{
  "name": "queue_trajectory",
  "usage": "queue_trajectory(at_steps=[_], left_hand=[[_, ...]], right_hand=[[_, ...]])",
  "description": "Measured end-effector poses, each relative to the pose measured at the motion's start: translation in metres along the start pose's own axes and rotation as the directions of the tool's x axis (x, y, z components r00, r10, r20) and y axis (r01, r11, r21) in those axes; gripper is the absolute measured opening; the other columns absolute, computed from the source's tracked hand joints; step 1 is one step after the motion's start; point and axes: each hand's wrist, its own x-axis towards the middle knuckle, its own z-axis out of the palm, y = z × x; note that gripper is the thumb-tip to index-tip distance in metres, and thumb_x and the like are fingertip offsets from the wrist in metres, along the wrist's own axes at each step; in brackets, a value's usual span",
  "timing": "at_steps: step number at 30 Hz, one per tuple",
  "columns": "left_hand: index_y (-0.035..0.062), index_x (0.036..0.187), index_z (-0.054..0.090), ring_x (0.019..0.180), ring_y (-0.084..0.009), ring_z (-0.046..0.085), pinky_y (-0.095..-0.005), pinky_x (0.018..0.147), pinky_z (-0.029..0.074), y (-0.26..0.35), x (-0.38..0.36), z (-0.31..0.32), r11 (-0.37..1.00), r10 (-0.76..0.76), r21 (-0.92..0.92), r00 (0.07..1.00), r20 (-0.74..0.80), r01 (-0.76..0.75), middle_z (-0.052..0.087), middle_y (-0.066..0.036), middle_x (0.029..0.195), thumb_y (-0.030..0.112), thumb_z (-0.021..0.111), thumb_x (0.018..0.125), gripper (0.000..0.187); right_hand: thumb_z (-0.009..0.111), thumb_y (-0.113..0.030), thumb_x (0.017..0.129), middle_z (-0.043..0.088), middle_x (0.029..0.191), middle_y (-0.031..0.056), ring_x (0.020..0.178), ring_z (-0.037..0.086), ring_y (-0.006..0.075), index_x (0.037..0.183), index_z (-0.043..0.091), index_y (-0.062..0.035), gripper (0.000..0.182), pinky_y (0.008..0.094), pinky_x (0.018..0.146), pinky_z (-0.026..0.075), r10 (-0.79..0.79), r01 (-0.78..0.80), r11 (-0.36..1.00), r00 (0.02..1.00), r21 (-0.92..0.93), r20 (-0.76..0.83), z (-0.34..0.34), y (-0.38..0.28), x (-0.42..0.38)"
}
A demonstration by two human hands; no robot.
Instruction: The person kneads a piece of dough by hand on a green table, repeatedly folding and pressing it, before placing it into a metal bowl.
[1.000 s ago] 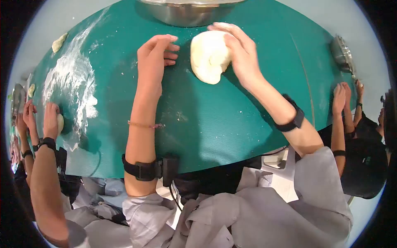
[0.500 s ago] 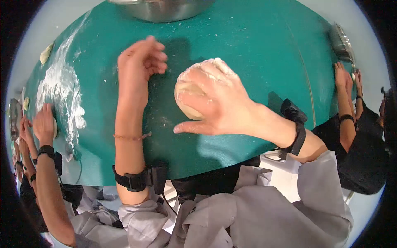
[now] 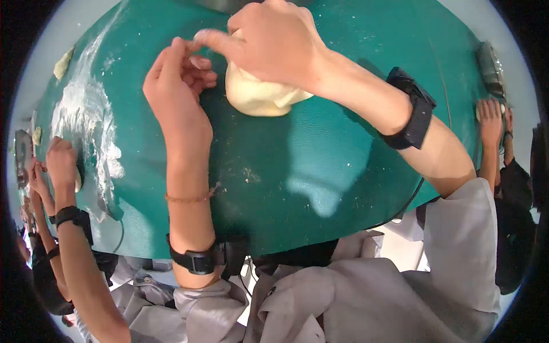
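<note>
A lump of pale yellow dough [image 3: 257, 97] rests on the green table mat [image 3: 269, 206]. My right hand [image 3: 274, 43] lies over its top and far side, its fingers bent around the dough and partly hidden. Just left of the dough is my left hand [image 3: 180, 77], with loosely curled fingers that are apart and nothing in them. The right thumb comes close to the left fingertips; whether they touch I cannot tell.
White flour [image 3: 86, 114] is spread on the mat at left. A metal bowl [image 3: 223, 4] stands at the far edge. Other people's hands work at the left [image 3: 62, 163] and right [image 3: 490, 120]. Another metal bowl [image 3: 490, 68] stands at far right. Small dough pieces [image 3: 63, 64] lie at far left.
My right hand and the dough have moved away from my body and slightly left, toward the far bowl. My left hand has shifted slightly left.
</note>
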Motion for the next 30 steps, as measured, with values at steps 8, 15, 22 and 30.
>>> queue_trajectory(at_steps=[8,15,22,30], left_hand=[[0.0008,0.106,0.067,0.072,-0.0115,0.062,-0.0240,0.064,0.049,0.005,-0.005,0.006,0.932,-0.075,0.363,0.967,0.245,-0.020,0.068,-0.006,0.087,0.030,0.055,0.098,0.032],[-0.0009,0.102,0.067,0.074,-0.0148,0.068,-0.0243,0.064,0.055,0.002,-0.015,0.012,0.958,-0.177,0.288,0.774,0.609,-0.007,0.070,-0.009,0.088,0.023,0.064,0.092,0.026],[-0.0014,0.094,0.070,0.068,-0.0158,0.069,-0.0260,0.062,0.056,0.005,-0.020,0.011,0.982,-0.181,0.179,0.604,0.776,0.064,0.071,-0.009,0.081,0.006,0.070,0.083,0.013],[0.0014,0.106,0.066,0.068,-0.0145,0.066,-0.0241,0.063,0.052,-0.002,-0.005,0.001,0.994,-0.070,0.106,0.960,0.272,0.042,0.070,-0.009,0.090,0.013,0.067,0.088,0.021]], right_hand=[[0.057,-0.029,0.094,0.066,0.073,0.0125,0.073,0.066,0.0211,0.087,0.068,-0.0017,0.030,0.0329,0.069,0.051,0.307,-0.013,0.756,0.890,0.654,-0.337,0.009,0.044,-0.042],[0.058,-0.023,0.091,0.066,0.090,0.0107,0.084,0.063,0.0167,0.109,0.061,-0.0001,0.029,0.0303,0.077,0.050,0.184,0.001,0.744,0.961,0.668,-0.207,-0.045,0.041,-0.109],[0.077,-0.043,0.070,0.062,0.085,0.0140,0.084,0.063,0.0325,0.089,0.061,-0.0061,0.045,0.0445,0.073,0.050,-0.325,0.325,0.946,0.946,-0.007,-0.016,-0.074,-0.015,-0.110],[0.071,-0.029,0.066,0.051,0.067,0.0002,0.074,0.056,0.0230,0.055,0.060,-0.0145,0.021,0.0378,0.065,0.048,-0.690,0.707,0.693,0.707,-0.137,0.158,-0.044,-0.020,-0.117]])
